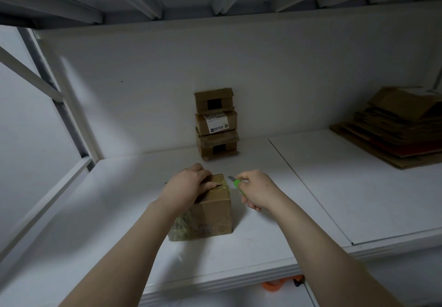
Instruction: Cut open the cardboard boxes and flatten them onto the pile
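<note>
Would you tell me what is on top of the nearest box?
The left hand holds the box by its taped top, covering most of it. The right hand holds a green cutter beside it. Contents unseen.

Bare left forearm (124, 247), bare right forearm (318, 242)

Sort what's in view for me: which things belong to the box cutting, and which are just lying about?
Job:
- near box, held by the left hand
- green knife, in the right hand
- three stacked boxes
- flattened pile

Lying about:
- orange object, low at the front
- shelf frame
</note>
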